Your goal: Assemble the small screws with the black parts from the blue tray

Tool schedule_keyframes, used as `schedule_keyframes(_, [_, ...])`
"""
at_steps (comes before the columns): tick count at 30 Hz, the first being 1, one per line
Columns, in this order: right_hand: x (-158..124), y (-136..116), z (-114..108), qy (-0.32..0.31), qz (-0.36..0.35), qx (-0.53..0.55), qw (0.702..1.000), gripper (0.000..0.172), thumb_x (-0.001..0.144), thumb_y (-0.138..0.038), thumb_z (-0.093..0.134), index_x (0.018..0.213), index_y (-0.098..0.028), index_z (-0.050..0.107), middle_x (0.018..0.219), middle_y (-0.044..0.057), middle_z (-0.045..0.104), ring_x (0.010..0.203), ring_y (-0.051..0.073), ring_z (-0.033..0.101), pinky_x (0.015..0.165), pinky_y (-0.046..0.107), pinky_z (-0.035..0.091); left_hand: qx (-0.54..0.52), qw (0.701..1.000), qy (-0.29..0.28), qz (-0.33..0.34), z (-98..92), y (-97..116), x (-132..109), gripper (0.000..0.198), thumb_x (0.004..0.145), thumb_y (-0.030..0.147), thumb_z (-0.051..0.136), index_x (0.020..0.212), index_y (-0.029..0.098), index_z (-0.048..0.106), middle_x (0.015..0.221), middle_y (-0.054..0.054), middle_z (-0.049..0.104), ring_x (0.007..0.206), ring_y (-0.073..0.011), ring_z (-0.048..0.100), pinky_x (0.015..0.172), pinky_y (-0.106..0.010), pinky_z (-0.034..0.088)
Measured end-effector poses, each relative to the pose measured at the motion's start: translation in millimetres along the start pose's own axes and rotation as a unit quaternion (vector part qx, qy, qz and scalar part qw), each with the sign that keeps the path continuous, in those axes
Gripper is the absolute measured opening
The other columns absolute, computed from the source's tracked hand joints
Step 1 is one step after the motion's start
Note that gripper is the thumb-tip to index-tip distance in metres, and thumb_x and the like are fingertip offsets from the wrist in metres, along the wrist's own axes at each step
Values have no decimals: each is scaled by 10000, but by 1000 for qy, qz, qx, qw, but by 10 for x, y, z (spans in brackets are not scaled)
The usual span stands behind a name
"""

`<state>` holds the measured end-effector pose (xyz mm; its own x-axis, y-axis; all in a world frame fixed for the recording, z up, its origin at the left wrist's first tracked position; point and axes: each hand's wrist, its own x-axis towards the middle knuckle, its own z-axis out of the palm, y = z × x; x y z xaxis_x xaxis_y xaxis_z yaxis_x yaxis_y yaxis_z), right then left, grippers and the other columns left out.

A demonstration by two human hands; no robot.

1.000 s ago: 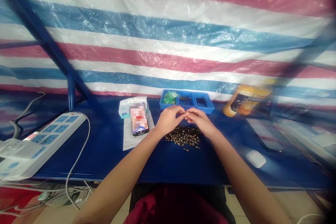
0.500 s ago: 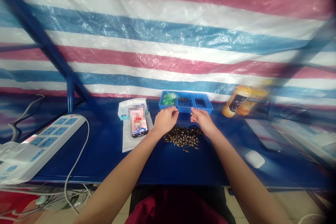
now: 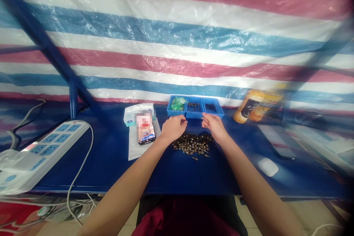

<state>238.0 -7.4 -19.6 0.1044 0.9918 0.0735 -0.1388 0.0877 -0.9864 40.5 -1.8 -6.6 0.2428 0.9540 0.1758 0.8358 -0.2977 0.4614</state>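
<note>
A heap of small dark screws (image 3: 193,144) lies on the blue table (image 3: 110,162) in front of me. My left hand (image 3: 173,128) hovers above the heap's left end, fingers curled with the tips pinched together. My right hand (image 3: 213,125) is above the heap's right end, thumb and forefinger pinched on something too small to make out. The two hands are apart. Just behind them stands a blue tray (image 3: 195,106) with three compartments: a green bag at the left, small dark parts in the middle and right.
A phone (image 3: 145,129) lies on white paper left of the hands, a white packet behind it. A white power strip (image 3: 35,151) with cables sits at far left. An orange bottle (image 3: 258,105) lies at back right, a small white case (image 3: 266,167) at right. A striped tarpaulin hangs behind.
One second ago my fingertips met above the heap. They have since separated, both hands sliding slightly toward the tray, the left to the left and the right to the right.
</note>
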Motion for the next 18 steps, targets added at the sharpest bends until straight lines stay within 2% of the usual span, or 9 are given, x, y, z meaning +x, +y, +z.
schedule_keyframes(4, [-4,-64,-39,154,-30,15,987,418,741,-589,722,782,-217,537,572,-62,535,464,84,484,468,220,395,13,1000,-25,-7,2,-17,7,299,905,464,487,1059,300,684,989,-15,749,913,-263,689,773,-352,509])
schedule_keyframes(6, [8,-87,-81,202,-26,-1,979,438,722,-591,737,880,-238,531,594,-72,550,440,81,469,427,212,367,21,999,-40,-11,0,-26,6,329,888,491,502,1071,289,686,997,-28,746,926,-268,685,779,-352,512])
schedule_keyframes(10, [54,-106,-149,214,-33,9,976,362,736,-503,740,792,-233,505,565,-73,494,436,77,428,402,216,332,28,998,-61,-2,3,-46,-8,342,837,515,557,1030,273,703,1019,-47,740,939,-273,676,773,-340,511])
schedule_keyframes(14, [65,-75,-174,211,-54,11,976,284,750,-450,709,764,-237,523,549,-63,466,450,98,419,417,245,334,19,998,-60,19,21,-75,-13,269,816,440,595,1003,288,714,1013,-40,742,949,-275,675,785,-347,511])
schedule_keyframes(16, [52,-53,-197,220,-86,-29,971,269,778,-476,666,777,-240,537,547,-54,477,462,119,435,442,263,353,12,998,-63,22,31,-90,-7,215,805,378,612,966,290,725,1002,-39,744,931,-265,679,789,-343,511])
schedule_keyframes(18, [57,-55,-238,237,-141,-122,953,262,816,-491,617,828,-232,584,600,-24,559,526,150,506,524,283,420,8,998,-66,22,42,-104,0,172,801,324,616,920,284,733,988,-42,745,901,-252,683,786,-336,510])
